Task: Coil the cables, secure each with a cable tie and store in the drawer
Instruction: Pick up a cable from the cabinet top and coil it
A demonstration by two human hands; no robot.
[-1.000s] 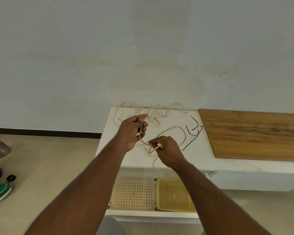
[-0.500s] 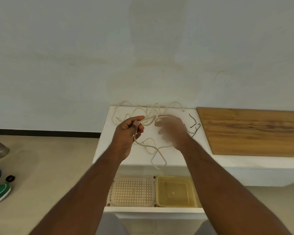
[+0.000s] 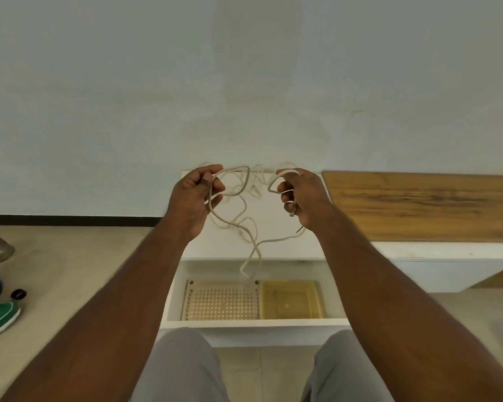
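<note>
Right now the cream cable [image 3: 246,219] hangs in loose loops over the white worktop's [image 3: 276,242] front edge. It looks light and bendy. Left hand [image 3: 193,195] and right hand [image 3: 302,195] each grip a loop; holding near the ends seems best.

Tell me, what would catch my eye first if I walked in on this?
Two bare hands raised mid-frame, the left hand and right hand each gripping a loop of pale cable that sags in tangles between them. Below them an open white drawer holds a perforated tray beside a yellowish tub. A wooden board lies at right.
</note>
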